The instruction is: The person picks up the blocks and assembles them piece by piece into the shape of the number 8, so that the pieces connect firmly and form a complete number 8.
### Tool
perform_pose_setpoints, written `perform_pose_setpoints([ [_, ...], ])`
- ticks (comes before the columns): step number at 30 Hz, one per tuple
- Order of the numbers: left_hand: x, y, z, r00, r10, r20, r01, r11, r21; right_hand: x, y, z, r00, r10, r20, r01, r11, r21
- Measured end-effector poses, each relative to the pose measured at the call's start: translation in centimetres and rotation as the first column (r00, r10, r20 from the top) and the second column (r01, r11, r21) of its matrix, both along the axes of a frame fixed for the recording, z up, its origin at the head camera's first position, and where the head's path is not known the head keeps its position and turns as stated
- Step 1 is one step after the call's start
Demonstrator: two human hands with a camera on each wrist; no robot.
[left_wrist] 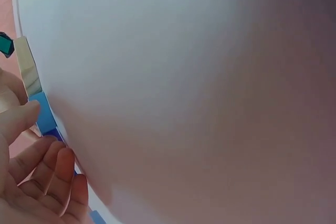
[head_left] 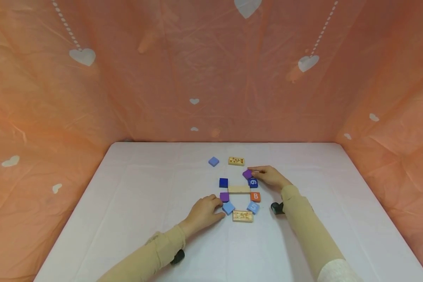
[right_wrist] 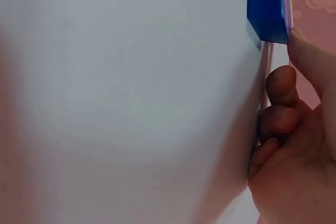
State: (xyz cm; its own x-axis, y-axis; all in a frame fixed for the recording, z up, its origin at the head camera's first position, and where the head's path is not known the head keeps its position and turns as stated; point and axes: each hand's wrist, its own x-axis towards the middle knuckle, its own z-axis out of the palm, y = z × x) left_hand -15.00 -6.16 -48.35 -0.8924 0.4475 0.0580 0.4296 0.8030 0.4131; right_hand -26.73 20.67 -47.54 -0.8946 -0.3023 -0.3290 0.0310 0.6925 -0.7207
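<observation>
A ring of small coloured blocks and wooden pieces lies on the white table. My right hand (head_left: 269, 177) pinches a purple block (head_left: 247, 174) at the ring's far right, beside a dark blue block marked 6 (head_left: 253, 183). In the right wrist view, the thumb is close to a blue block (right_wrist: 268, 11). On the other side, my left hand (head_left: 203, 212) rests with loosely bent fingers against another purple block (head_left: 224, 197). Its thumb is by a light blue block (head_left: 228, 208), also seen in the left wrist view; whether it touches is hard to tell.
A plain wooden plank (head_left: 239, 190) spans the ring's middle. An orange B block (head_left: 255, 197), a light blue 5 block (head_left: 253, 207) and a printed wooden tile (head_left: 243, 216) lie nearer me. Beyond are another printed tile (head_left: 236, 161) and a periwinkle block (head_left: 213, 161). Orange cloth (head_left: 211, 78) surrounds the table.
</observation>
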Motion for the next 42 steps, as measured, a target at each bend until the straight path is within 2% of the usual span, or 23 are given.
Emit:
perform_pose_setpoints([
  [5, -0.1, -0.4, 0.3, 0.999, -0.028, -0.024, 0.029, 0.999, 0.036, 0.1, 0.0, 0.0, 1.0, 0.0, 0.006, 0.001, 1.0, -0.012],
  [10, -0.8, -0.8, 1.4, 0.996, -0.037, -0.079, 0.045, 0.994, 0.097, 0.1, 0.1, -0.1, 1.0, -0.003, 0.007, 0.003, 1.0, -0.01],
  [14, -2.2, -1.1, 2.5, 0.994, 0.003, -0.106, 0.01, 0.993, 0.12, 0.2, 0.3, -0.2, 1.0, -0.015, 0.013, 0.015, 0.999, -0.03],
  [16, -3.1, -1.3, 2.8, 0.991, 0.027, -0.132, -0.011, 0.992, 0.127, 0.2, 0.4, -0.2, 1.0, -0.015, 0.013, 0.015, 0.999, -0.039],
  [19, -4.6, -1.5, 3.0, 0.988, 0.072, -0.134, -0.051, 0.987, 0.15, 0.2, 0.5, -0.4, 1.0, -0.016, 0.012, 0.017, 0.999, -0.05],
  [25, -7.6, -1.7, 2.7, 0.983, 0.176, -0.059, -0.158, 0.961, 0.225, 0.0, 0.7, -0.9, 1.0, -0.023, 0.019, 0.024, 0.997, -0.072],
  [28, -8.9, -1.7, 2.3, 0.968, 0.249, -0.002, -0.241, 0.937, 0.254, 0.0, 0.5, -1.0, 0.999, -0.033, 0.021, 0.034, 0.996, -0.076],
  [32, -10.2, -1.7, 2.1, 0.941, 0.329, 0.079, -0.337, 0.89, 0.308, 0.0, 0.2, -0.8, 0.998, -0.055, 0.033, 0.058, 0.995, -0.086],
  [37, -11.6, -1.5, 1.8, 0.918, 0.374, 0.135, -0.397, 0.848, 0.351, -0.1, 0.0, -0.7, 0.995, -0.082, 0.05, 0.087, 0.992, -0.092],
  [42, -12.6, -1.2, 1.7, 0.902, 0.405, 0.15, -0.432, 0.838, 0.334, -0.1, 0.1, -0.8, 0.996, -0.087, 0.035, 0.09, 0.993, -0.081],
])
